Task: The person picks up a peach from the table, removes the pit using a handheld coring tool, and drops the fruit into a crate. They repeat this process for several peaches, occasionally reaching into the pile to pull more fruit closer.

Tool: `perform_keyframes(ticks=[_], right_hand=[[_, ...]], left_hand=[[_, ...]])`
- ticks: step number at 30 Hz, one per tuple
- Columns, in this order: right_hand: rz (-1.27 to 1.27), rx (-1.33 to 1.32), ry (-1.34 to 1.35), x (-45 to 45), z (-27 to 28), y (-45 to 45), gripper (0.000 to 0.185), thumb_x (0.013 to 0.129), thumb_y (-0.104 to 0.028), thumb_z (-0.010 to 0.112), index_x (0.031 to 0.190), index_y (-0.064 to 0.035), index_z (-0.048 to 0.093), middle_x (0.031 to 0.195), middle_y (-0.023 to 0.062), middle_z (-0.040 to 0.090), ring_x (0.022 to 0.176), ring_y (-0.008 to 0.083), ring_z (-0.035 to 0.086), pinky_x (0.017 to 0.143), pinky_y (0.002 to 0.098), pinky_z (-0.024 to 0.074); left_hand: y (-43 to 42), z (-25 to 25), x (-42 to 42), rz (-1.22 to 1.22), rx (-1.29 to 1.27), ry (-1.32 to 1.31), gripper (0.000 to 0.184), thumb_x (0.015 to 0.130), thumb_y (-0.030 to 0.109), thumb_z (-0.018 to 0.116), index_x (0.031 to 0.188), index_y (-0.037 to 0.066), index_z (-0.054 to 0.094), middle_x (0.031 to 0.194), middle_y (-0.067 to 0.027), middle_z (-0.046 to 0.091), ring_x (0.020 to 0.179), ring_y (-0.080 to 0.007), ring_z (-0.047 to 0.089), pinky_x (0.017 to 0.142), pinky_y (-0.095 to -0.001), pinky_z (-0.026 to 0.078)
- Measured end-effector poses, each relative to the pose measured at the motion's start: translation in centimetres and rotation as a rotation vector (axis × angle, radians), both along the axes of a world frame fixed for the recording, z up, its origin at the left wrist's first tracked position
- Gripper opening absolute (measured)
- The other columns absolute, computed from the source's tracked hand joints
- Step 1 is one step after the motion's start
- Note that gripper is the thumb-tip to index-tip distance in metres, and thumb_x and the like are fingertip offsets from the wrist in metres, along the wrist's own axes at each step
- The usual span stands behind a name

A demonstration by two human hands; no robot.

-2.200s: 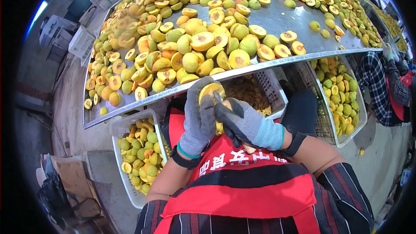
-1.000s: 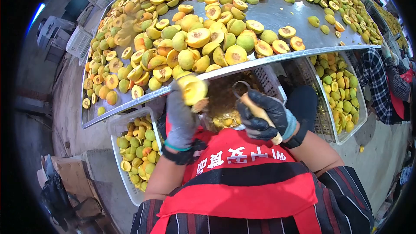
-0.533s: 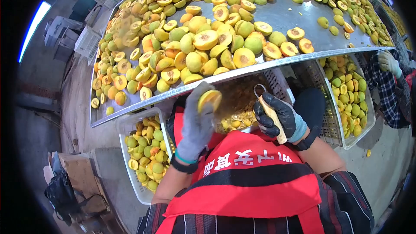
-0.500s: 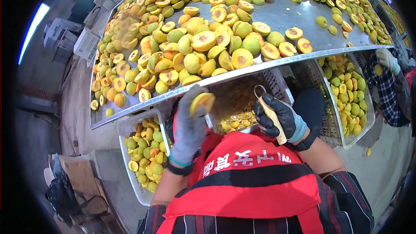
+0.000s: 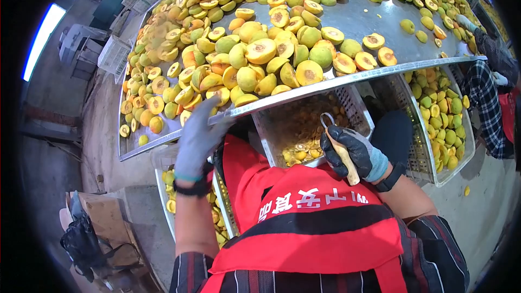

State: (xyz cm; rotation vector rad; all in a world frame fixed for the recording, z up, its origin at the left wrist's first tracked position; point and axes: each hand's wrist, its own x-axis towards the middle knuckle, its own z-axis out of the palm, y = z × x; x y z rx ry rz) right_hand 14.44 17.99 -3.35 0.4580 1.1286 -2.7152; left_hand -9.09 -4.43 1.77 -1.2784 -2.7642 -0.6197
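Two gloved hands are apart here. The left hand, blurred, is over the near edge of the metal table, above the left crate. Its fingers are spread, with nothing seen between them; whether anything lies under the palm cannot be told. The right hand is closed around the wooden handle of a tool, whose thin metal loop points up and away from the body, over the right side of the middle crate.

Cut fruit lies heaped on the table, a halved piece with its cut face showing at the near edge, to the right of the left hand. More fruit fills the left crate and the right crate, while small yellow and brown pieces lie in the middle one.

The step in hand looks like a pause in the loop's work, between one piece of fruit and another: the metal touches none. Bringing another half to the tool would call for the left fingers to close around a single piece near the edge, cut face free, without dragging its neighbours off, while the right grip keeps the loop steady.
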Motion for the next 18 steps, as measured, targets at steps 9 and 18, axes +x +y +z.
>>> perform_keyframes(ticks=[9,18], right_hand=[[-0.011,0.054,-0.027,1.1,0.4,-0.1,0.034,0.095,-0.036,0.039,0.089,-0.0045,0.051,0.054,0.0062,0.048,0.040,0.0156,0.046,0.037,0.0264,0.0389],[0.130,0.553,0.046,-3.5,5.6,-2.0,0.033,0.087,-0.039,0.053,0.090,-0.0060,0.049,0.062,0.0055,0.050,0.047,0.0138,0.052,0.044,0.0276,0.0431]], left_hand=[[4.7,-5.4,-3.7,0.029,0.233,-0.693,0.031,0.078,0.013,0.062,0.107,0.003,0.054,0.093,-0.0132,0.062,0.084,-0.0210,0.059,0.074,-0.0299,0.047],[5.4,-1.2,5.0,-0.025,0.940,-1.360,0.035,0.092,0.020,0.045,0.121,0.001,0.044,0.108,-0.0097,0.056,0.085,-0.0165,0.060,0.067,-0.0263,0.053]])
